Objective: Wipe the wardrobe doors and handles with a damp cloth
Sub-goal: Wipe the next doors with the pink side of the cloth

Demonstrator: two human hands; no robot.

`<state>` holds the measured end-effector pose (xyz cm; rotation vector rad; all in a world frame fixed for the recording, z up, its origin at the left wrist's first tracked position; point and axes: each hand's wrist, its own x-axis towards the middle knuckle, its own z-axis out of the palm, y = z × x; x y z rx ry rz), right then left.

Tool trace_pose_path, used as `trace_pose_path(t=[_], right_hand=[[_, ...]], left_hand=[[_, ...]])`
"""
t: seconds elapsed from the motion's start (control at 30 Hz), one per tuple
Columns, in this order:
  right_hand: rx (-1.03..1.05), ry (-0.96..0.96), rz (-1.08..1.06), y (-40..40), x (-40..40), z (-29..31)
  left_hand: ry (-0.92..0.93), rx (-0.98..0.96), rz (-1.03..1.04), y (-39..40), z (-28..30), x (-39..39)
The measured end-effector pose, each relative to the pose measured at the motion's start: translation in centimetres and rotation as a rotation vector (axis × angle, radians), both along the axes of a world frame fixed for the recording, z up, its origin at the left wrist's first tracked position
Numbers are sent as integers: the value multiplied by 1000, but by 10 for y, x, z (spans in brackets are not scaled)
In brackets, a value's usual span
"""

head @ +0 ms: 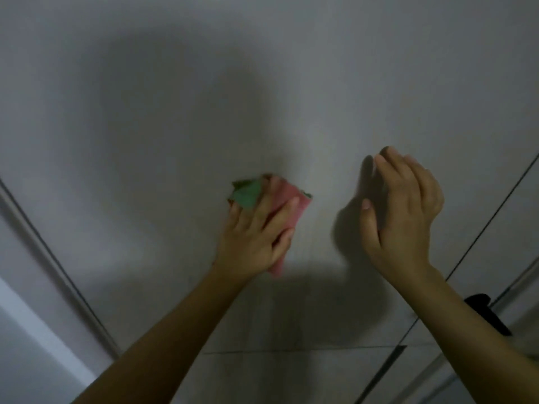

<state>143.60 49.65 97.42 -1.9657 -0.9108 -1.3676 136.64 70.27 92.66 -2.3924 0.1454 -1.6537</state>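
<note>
under the left hand point(256, 237) a folded pink-and-green cloth point(274, 199) is pressed flat against the pale grey wardrobe door point(175, 97); beside it the right hand point(405, 211) rests empty, loosely curled; a black handle point(487, 313) lies nearer the right.

Both arms bare, reaching up and forward from the bottom of the view. Left forearm enters at lower left and runs diagonally up to the left hand point(256, 231), near centre. Left hand seen from the back, palm facing away, fingers spread and fairly straight, pressing flat on a cloth point(287, 204) that shows pink and green between and beyond the fingers. Thumb points up to the left. Right forearm enters at lower right, angled up and inward. Right hand point(404, 211) sits level with the left, well apart from it. Fingers loosely bent, fingertips toward the door point(175, 112); contact uncertain. Right hand holds nothing.
</note>
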Motion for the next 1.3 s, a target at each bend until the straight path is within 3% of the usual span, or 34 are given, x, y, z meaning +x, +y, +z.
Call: trace_pose_path(t=[0.13,0.3,0.4,0.5,0.57,0.7,0.77,0.83,0.97,1.17,1.3], right_hand=[[2,21,57,-9,11,1],[-50,60,131,-14,11,0],[-91,61,127,-29,15,1],[-95,62,107,-43,24,3],[-91,59,90,-48,27,1],[-103,45,65,-58,33,-3],[-129,35,51,-67,36,-3],[-137,30,18,-78,40,-4],[-92,46,-57,-101,49,-6],[-131,-12,-56,-112,59,-8],[-153,-18,-55,-134,62,-4]], left_hand=[[-71,-93,-17,-12,8,14],[21,44,125,-16,-35,11],[7,65,96,-13,-9,11],[-108,-142,145,-25,29,20],[-138,-238,153,-47,25,31],[64,75,110,-80,-29,47],[75,139,105,-74,-32,45],[34,109,109,-72,-16,42],[-71,-140,123,-104,24,62],[126,217,16,-132,-10,82],[76,184,52,-132,2,77]])
